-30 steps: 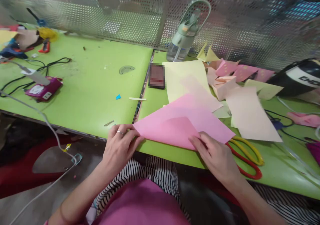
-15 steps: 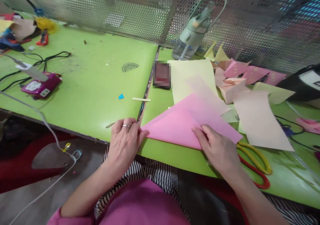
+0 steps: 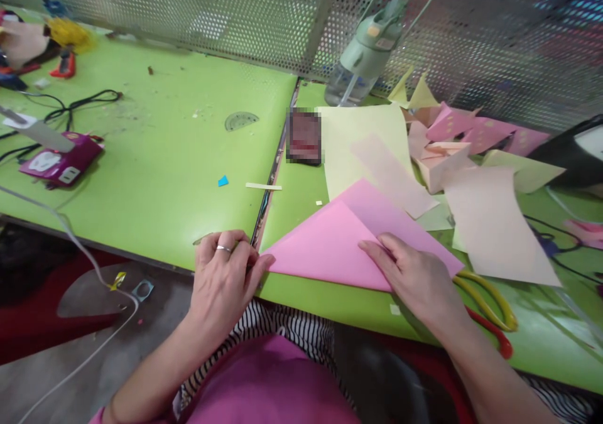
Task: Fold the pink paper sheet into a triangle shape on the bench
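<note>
The left hand (image 3: 221,279) has its fingers curled in, with the thumb and bent fingertips pinching the narrow left corner of the pink paper sheet (image 3: 320,248). The right hand (image 3: 421,282) lies palm down over the sheet's right part, thumb and forefinger on the folded flap; whether it grips an edge or only presses, I cannot tell. The sheet lies between the two hands on the green tabletop (image 3: 179,204), its folded lower edge facing the wearer and its peak pointing away.

It should handle as very light, thin and bendy: easy to lift, apt to slide on the smooth top, and quick to crease or tear if pulled hard. The best holds look to be the left corner, pinched gently, and the doubled layers along the near fold, pressed flat with fingertips. The single layer beyond the right hand would buckle more readily.

Just beside the right hand are the scissors (image 3: 510,314), with a yellow and a red handle, partly under the sheet. Beyond the right hand lie a pale pink sheet (image 3: 485,223) and folded pink paper pieces (image 3: 487,135). A pale yellow sheet (image 3: 362,125) lies past the peak, with a water bottle (image 3: 367,50) standing farther off. A blue scrap (image 3: 223,181) lies beyond the left hand.
</note>
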